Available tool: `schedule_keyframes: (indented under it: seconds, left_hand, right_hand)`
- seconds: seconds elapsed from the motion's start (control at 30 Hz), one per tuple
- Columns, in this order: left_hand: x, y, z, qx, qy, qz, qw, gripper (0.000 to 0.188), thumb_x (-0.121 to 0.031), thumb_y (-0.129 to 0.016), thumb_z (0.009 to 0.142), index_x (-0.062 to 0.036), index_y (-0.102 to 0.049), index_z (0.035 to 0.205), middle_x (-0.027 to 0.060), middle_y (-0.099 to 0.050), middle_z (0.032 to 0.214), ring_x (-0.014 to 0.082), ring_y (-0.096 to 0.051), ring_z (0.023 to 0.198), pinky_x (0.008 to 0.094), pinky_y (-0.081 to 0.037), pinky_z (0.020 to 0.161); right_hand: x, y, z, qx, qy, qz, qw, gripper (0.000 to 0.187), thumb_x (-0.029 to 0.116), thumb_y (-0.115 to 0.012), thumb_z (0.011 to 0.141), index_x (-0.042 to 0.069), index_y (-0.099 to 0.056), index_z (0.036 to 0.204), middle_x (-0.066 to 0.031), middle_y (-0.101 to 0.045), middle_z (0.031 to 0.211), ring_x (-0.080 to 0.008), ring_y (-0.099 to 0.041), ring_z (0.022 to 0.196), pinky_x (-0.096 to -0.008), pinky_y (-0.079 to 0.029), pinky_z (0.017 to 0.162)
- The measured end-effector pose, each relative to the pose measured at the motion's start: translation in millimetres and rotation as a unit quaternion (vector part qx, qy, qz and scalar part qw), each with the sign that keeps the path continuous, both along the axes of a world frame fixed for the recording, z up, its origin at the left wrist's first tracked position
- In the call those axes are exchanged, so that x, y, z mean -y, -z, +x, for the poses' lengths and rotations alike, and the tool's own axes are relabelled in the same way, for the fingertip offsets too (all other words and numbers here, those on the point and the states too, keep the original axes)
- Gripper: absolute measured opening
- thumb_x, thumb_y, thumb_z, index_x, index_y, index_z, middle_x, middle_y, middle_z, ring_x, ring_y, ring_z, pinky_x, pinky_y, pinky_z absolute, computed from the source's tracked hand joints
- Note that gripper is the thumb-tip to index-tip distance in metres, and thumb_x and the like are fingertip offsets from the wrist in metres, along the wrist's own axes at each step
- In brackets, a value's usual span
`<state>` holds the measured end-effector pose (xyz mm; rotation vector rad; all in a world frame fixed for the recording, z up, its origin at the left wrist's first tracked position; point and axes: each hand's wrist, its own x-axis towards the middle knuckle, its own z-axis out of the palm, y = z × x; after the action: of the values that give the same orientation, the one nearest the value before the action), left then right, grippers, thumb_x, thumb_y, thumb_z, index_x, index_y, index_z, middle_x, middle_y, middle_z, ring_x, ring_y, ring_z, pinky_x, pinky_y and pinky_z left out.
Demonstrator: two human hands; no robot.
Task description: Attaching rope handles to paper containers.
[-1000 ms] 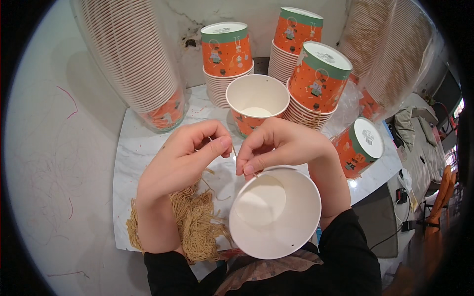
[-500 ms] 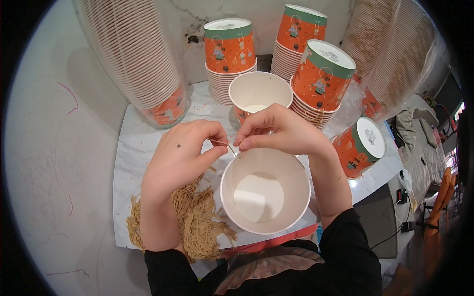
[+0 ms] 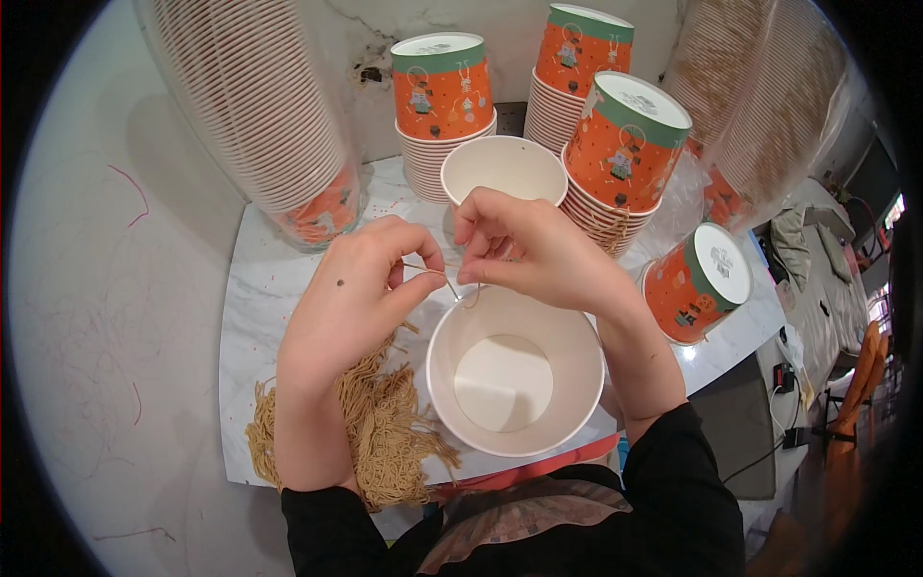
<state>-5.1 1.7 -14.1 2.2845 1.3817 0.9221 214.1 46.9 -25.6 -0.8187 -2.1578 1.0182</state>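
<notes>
A white-lined paper bucket (image 3: 577,385) stands with its mouth up at the table's near edge. Over its far rim, my left hand (image 3: 361,284) pinches a thin tan string (image 3: 452,285) between thumb and forefinger. My right hand (image 3: 538,245) is closed opposite it, thumb against fingertips, on the same string. A short loop of string hangs at the bucket's rim below the right fingertips. Whether it passes through the bucket's wall is too small to tell. Under and beside my left forearm lies a heap of tan strings (image 3: 389,433).
Behind my hands stands another open bucket (image 3: 505,168). Upside-down orange and green bucket stacks (image 3: 442,96) rise at the back. Tall bagged stacks flank them at left (image 3: 260,106) and right (image 3: 769,106). A tilted bucket (image 3: 683,288) sits right, on the marbled table (image 3: 255,317).
My right hand has shifted slightly, and its fingers have curled more. The string loop below its fingertips shows more now. My left hand has barely moved.
</notes>
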Motion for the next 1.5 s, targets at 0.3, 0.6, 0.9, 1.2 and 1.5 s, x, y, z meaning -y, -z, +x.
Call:
schedule_keyframes:
  seconds: [0.3,0.6,0.9,1.2,1.5]
  left_hand:
    - [-3,-11,5,0.06,0.019,-0.183,0.981,0.016,-0.013,-0.077,0.083,-0.0015,-0.067,0.088,0.0003,-0.058,0.074,0.007,-0.044,0.06,0.0269,-0.038,0.056]
    - [-8,-1,1,0.155,0.025,-0.183,0.97,0.013,-0.004,-0.074,0.085,-0.0008,-0.067,0.094,-0.0076,-0.058,0.077,-0.002,-0.044,0.064,0.0189,-0.035,0.056]
    - [-16,9,-1,0.087,0.06,-0.241,0.965,0.021,-0.009,-0.072,0.088,0.0036,-0.071,0.104,-0.0019,-0.067,0.08,-0.0003,-0.05,0.068,0.0192,-0.038,0.057]
    - [-22,5,5,0.166,0.062,-0.325,0.929,0.018,-0.011,-0.067,0.093,0.0063,-0.072,0.093,0.0079,-0.075,0.086,0.0082,-0.068,0.08,0.0228,-0.05,0.071]
    - [-35,16,-9,0.217,0.105,-0.329,0.913,0.016,-0.01,-0.064,0.095,0.0038,-0.071,0.098,0.0108,-0.076,0.09,0.0139,-0.072,0.085,0.0253,-0.052,0.081]
  right_hand:
    - [-2,6,-2,-0.014,-0.03,0.043,0.999,0.028,0.003,-0.074,0.083,0.003,-0.055,0.105,-0.0067,-0.07,0.084,-0.0183,-0.07,0.082,-0.0328,-0.054,0.073]
    - [-2,3,4,0.058,-0.042,0.037,0.997,0.028,-0.002,-0.069,0.086,0.003,-0.052,0.107,-0.0039,-0.067,0.087,-0.0121,-0.067,0.081,-0.0295,-0.054,0.077]
    - [-2,5,3,-0.016,-0.022,0.016,1.0,0.023,-0.002,-0.068,0.087,0.003,-0.054,0.105,-0.0015,-0.063,0.09,-0.0089,-0.064,0.083,-0.0263,-0.053,0.076]
    - [2,-2,6,-0.014,-0.037,0.037,0.999,0.014,-0.002,-0.067,0.087,0.0,-0.058,0.098,-0.0028,-0.065,0.091,-0.0112,-0.065,0.085,-0.0279,-0.054,0.079]
    - [1,2,6,0.075,-0.029,0.103,0.991,0.011,0.002,-0.071,0.083,-0.001,-0.068,0.094,-0.0082,-0.07,0.088,-0.0192,-0.069,0.083,-0.0322,-0.055,0.077]
